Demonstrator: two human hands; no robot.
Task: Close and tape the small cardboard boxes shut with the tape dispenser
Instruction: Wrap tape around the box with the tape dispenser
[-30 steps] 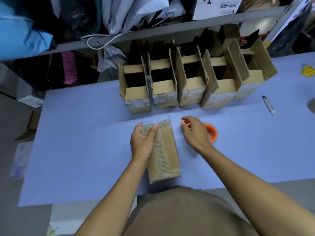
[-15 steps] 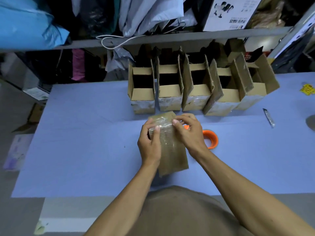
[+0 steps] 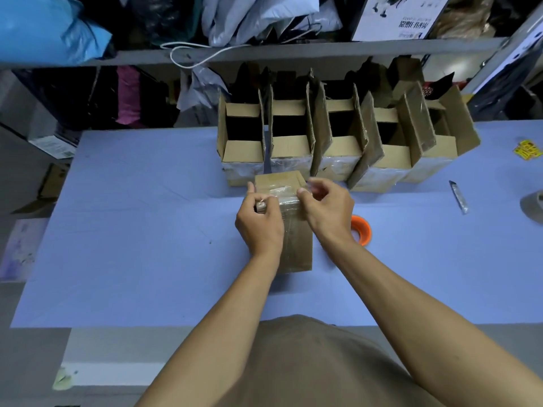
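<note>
A small closed cardboard box (image 3: 296, 248) stands tilted upright on the blue table (image 3: 132, 230), its top end wrapped in clear tape. My left hand (image 3: 260, 223) grips the box's upper left edge. My right hand (image 3: 326, 210) pinches the tape at the box's upper right corner. The orange tape dispenser (image 3: 362, 229) lies on the table just right of my right wrist, partly hidden by it. Several open cardboard boxes (image 3: 335, 142) stand in a row behind.
A utility knife (image 3: 458, 196) lies at the right, with yellow labels (image 3: 527, 149) farther right and a grey roll (image 3: 533, 205) at the edge. A shelf (image 3: 264, 52) stuffed with bags runs along the back. Bare blue surface stretches to the left.
The box went from lying flat to standing up on end. My right hand left the orange dispenser and joined my left on the box's taped top.
</note>
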